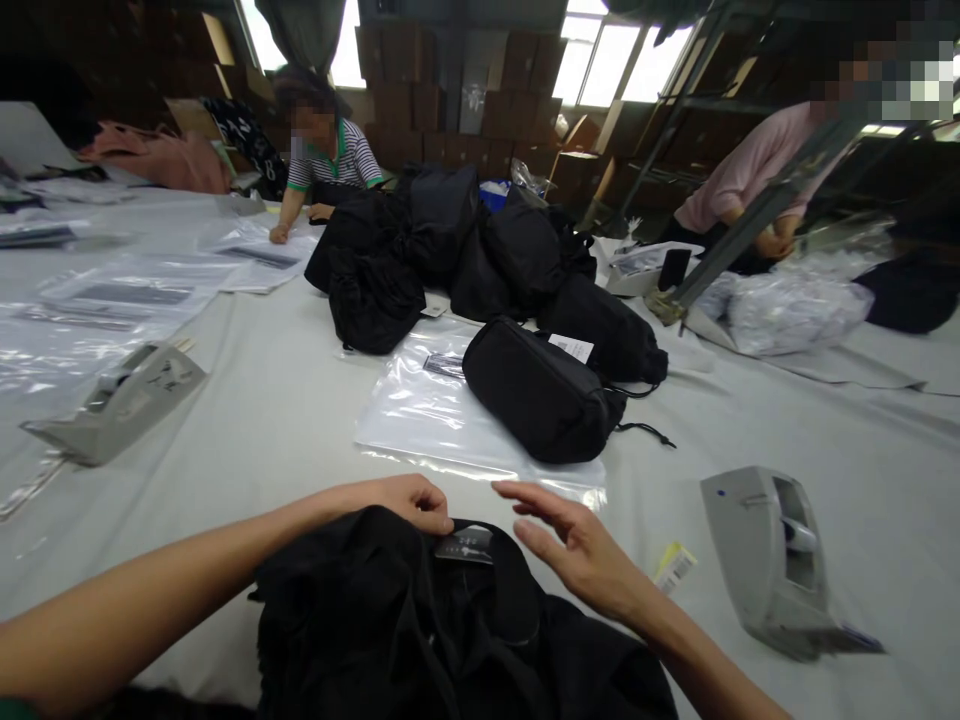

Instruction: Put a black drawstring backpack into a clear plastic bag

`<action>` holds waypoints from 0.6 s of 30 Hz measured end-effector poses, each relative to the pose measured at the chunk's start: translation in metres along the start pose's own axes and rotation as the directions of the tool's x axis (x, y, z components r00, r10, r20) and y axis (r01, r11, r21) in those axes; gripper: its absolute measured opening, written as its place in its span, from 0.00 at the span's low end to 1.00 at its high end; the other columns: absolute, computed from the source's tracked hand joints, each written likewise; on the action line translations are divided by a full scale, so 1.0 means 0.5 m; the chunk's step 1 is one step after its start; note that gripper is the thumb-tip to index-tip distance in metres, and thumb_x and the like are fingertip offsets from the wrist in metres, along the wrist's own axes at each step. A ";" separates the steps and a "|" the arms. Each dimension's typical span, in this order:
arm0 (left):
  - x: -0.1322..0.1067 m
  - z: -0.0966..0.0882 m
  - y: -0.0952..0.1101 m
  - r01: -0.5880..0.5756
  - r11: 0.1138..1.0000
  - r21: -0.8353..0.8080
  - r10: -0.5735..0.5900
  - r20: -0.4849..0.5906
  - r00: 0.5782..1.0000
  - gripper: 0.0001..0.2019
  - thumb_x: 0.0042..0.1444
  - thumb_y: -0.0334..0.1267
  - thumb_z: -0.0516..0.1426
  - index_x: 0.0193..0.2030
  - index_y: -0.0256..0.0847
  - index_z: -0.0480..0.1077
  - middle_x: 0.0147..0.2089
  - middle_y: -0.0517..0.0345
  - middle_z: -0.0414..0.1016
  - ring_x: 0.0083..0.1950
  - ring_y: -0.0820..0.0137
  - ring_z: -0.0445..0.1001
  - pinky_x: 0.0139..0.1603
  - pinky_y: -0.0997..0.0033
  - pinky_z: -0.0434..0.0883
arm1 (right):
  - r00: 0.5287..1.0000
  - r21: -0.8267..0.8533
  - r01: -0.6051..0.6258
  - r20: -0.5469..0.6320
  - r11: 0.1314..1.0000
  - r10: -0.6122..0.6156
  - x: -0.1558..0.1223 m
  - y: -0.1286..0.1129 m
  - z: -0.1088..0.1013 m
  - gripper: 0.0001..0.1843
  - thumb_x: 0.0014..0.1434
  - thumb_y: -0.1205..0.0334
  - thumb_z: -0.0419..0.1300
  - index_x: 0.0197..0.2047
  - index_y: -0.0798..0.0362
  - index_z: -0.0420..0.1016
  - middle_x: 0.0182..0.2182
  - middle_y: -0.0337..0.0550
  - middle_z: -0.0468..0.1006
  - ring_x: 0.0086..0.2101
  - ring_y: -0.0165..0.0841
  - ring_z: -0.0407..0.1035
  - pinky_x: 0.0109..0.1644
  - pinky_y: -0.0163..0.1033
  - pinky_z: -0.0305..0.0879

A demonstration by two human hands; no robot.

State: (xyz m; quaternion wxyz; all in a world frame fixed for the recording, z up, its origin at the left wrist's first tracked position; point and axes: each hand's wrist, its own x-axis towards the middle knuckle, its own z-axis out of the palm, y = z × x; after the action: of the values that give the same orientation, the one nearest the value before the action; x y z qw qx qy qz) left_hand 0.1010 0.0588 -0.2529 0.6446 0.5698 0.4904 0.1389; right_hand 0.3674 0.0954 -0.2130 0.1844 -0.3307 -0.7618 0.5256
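A black cloth bag (405, 620) lies in loose folds right in front of me, with a dark strap (514, 590) looping over its opening and a dark grey label with pale print (465, 546) showing inside. My left hand (412, 503) has its fingers curled in, thumb and forefinger pinching the bag's upper edge beside the label. To the right of the strap hovers my right hand (566, 540), fingers stretched and apart, holding nothing. Just beyond, a filled black drawstring pouch (536, 390) with a white tag (571, 347) rests on clear plastic bags (409, 420).
More black pouches (442, 220) are heaped farther back. Grey tape dispensers stand at right (772, 560) and left (120, 400). A yellow-and-white barcode sticker (675, 567) lies near my right wrist. Two people work across the table (262, 420); a slanted metal post (772, 200) rises at right.
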 end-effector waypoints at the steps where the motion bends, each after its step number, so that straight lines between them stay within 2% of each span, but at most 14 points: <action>1: -0.004 0.003 -0.002 -0.006 1.000 -0.010 0.005 -0.032 0.999 0.20 0.53 0.56 0.59 0.30 0.38 0.69 0.24 0.65 0.65 0.26 0.75 0.60 0.28 0.75 0.58 | 0.998 0.022 -0.007 0.068 1.000 0.006 -0.003 0.000 0.005 0.18 0.63 0.54 0.59 0.55 0.46 0.75 0.54 0.45 0.76 0.53 0.41 0.70 0.61 0.48 0.64; 4: -0.019 0.013 -0.008 -0.022 0.993 -0.118 0.006 -0.133 0.991 0.21 0.55 0.59 0.57 0.34 0.39 0.67 0.28 0.62 0.72 0.28 0.73 0.66 0.31 0.74 0.61 | 0.983 0.203 -0.090 0.175 0.975 0.055 -0.023 0.011 0.023 0.20 0.62 0.53 0.60 0.56 0.47 0.73 0.54 0.48 0.76 0.54 0.41 0.70 0.61 0.48 0.64; 7: -0.030 0.020 -0.015 -0.037 0.956 -0.291 -0.012 -0.165 0.986 0.21 0.54 0.58 0.59 0.35 0.38 0.67 0.31 0.57 0.76 0.30 0.71 0.71 0.35 0.72 0.65 | 0.984 0.337 -0.149 0.146 0.930 0.105 -0.038 0.023 0.032 0.25 0.60 0.52 0.63 0.59 0.47 0.70 0.55 0.49 0.75 0.53 0.43 0.70 0.60 0.49 0.66; 11: -0.015 0.030 -0.041 -0.034 0.917 -0.399 -0.026 -0.144 0.989 0.21 0.53 0.56 0.62 0.37 0.38 0.67 0.31 0.57 0.75 0.32 0.71 0.72 0.36 0.73 0.65 | 0.982 0.219 -0.102 0.176 0.970 0.064 -0.025 0.020 0.022 0.21 0.63 0.52 0.58 0.58 0.44 0.72 0.54 0.46 0.75 0.53 0.42 0.70 0.60 0.49 0.63; 15: 0.012 0.035 -0.076 0.011 0.925 -0.379 -0.056 -0.106 0.993 0.26 0.44 0.58 0.66 0.36 0.36 0.70 0.26 0.62 0.69 0.25 0.76 0.64 0.27 0.77 0.58 | 0.960 0.118 -0.054 0.280 0.992 0.019 0.001 0.032 0.014 0.18 0.67 0.51 0.51 0.52 0.45 0.77 0.62 0.44 0.68 0.61 0.44 0.60 0.66 0.53 0.53; 17: -0.004 0.023 -0.082 0.034 0.924 -0.381 -0.079 -0.103 0.992 0.26 0.44 0.58 0.67 0.37 0.36 0.72 0.25 0.62 0.69 0.25 0.75 0.64 0.27 0.76 0.59 | 0.951 0.160 -0.057 0.309 0.985 0.005 0.008 0.053 0.018 0.19 0.67 0.50 0.51 0.51 0.45 0.78 0.61 0.45 0.68 0.62 0.44 0.58 0.67 0.54 0.50; 18: -0.025 0.014 -0.081 0.041 0.926 -0.376 -0.087 -0.107 0.990 0.25 0.47 0.57 0.66 0.40 0.36 0.73 0.27 0.60 0.71 0.27 0.73 0.67 0.30 0.75 0.62 | 0.949 0.205 -0.062 0.315 0.977 -0.006 0.009 0.064 0.022 0.19 0.67 0.50 0.51 0.51 0.46 0.78 0.60 0.46 0.70 0.62 0.44 0.59 0.67 0.55 0.50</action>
State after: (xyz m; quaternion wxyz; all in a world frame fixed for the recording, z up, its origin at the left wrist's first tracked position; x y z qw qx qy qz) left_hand 0.0853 0.0327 -0.2833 0.7141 0.4111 0.5119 0.2431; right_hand 0.3673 0.0984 -0.2471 0.0878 -0.2323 -0.7159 0.6525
